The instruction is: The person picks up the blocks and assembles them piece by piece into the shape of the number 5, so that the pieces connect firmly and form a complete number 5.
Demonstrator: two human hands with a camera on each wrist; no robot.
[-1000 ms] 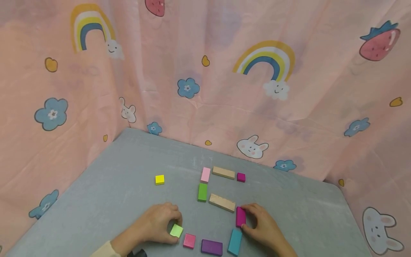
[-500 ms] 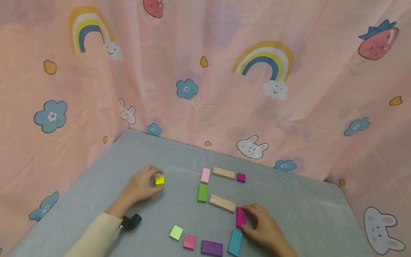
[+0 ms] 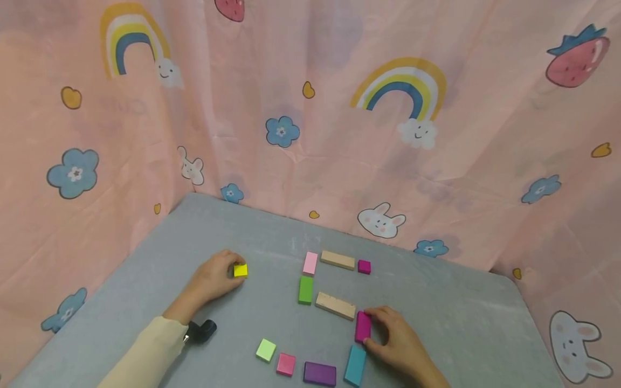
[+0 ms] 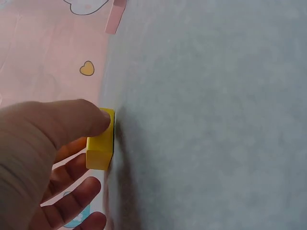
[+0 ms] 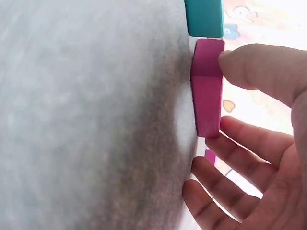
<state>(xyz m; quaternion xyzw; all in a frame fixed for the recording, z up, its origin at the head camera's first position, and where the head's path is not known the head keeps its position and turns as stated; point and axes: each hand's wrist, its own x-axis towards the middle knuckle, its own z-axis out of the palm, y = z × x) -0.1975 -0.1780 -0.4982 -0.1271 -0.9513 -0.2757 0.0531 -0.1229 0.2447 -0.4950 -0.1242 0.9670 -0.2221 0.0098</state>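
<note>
At the left of the table my left hand (image 3: 213, 278) pinches a small yellow block (image 3: 240, 270). The left wrist view shows the thumb pressed on one face of this yellow block (image 4: 101, 143), a finger behind it and the other fingers loosely bent. My right hand (image 3: 400, 339) holds a magenta rectangular block (image 3: 363, 326) by its two ends, thumb at the near end, fingertips at the far one. In the right wrist view the magenta block (image 5: 207, 91) lies in line with a teal block (image 5: 205, 18), a thin gap between them.
A curved line of blocks continues on the grey table (image 3: 160, 258): purple (image 3: 320, 374), pink-red (image 3: 285, 365) and lime (image 3: 266, 350) in front; wooden (image 3: 336, 306), green (image 3: 305, 290), light pink (image 3: 310, 263), another wooden and a small magenta cube (image 3: 364, 267) behind. A patterned curtain (image 3: 330, 161) borders the table.
My left hand has let go of the lime block, moved up and left to the yellow block, and closed its thumb and fingers on it. The right hand stays at the magenta block.
</note>
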